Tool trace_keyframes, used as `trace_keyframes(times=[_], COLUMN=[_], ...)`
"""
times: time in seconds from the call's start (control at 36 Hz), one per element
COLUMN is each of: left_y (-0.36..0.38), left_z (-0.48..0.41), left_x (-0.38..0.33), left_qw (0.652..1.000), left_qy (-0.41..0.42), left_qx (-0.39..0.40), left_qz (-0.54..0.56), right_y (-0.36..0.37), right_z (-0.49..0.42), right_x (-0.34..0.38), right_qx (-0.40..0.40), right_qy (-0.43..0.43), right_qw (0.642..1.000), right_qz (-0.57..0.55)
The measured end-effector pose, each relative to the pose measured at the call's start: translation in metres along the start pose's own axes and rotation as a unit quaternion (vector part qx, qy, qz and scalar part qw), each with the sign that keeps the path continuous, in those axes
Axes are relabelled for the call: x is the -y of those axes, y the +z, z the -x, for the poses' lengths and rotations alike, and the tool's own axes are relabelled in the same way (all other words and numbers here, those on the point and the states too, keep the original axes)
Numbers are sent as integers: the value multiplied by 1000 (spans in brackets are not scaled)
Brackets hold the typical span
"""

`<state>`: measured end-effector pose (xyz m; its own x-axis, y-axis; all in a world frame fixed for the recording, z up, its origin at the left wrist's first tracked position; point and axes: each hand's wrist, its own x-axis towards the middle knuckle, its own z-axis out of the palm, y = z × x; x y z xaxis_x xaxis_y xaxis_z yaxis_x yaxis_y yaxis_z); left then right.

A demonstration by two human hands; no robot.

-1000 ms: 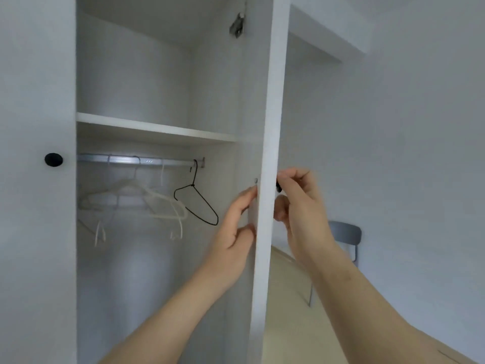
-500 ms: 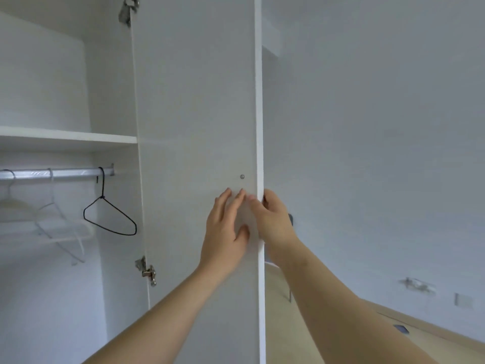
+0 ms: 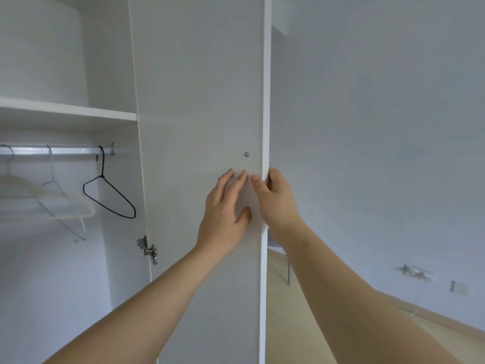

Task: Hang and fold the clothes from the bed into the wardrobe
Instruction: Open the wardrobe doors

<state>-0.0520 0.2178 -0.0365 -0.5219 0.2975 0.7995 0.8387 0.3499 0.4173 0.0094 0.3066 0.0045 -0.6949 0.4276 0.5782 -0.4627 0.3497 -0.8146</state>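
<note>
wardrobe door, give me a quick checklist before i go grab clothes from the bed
1. Door swung wide open: ok.
2. Left hand flat on the door's inner face, holding nothing: ok.
3. Right hand free: not ok, it grips the door edge.
4. Rail has spare hangers: ok, black hanger and pale hangers hang bare.
5. Shelf free for folded clothes: cannot tell, its top is hidden.
6. Clothes on the bed: cannot tell, out of view.

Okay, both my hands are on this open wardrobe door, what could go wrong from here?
Your right hand is wrapped round the edge of the door, so fingers could get pinched if it swings shut. Your left hand presses flat on the inner face; a hard push could strain the hinge. The black hanger hangs near the end of the rail and might get knocked.
</note>
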Motion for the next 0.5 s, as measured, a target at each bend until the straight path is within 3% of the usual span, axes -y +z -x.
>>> trace_keyframes(times=[0.14, 0.28, 0.5], left_y=[-23, -62, -157], left_z=[2, 9, 17], left_x=[3, 12, 44], left_qw=[995, 997, 981], left_qy=[13, -18, -108], left_qx=[60, 9, -72], left_qz=[-81, -74, -142], right_y=[10, 39, 111], right_z=[5, 27, 39], right_x=[8, 31, 53], right_qx=[-69, -150, -73], right_qy=[4, -95, -193], right_qw=[994, 955, 949], right_qz=[91, 239, 240])
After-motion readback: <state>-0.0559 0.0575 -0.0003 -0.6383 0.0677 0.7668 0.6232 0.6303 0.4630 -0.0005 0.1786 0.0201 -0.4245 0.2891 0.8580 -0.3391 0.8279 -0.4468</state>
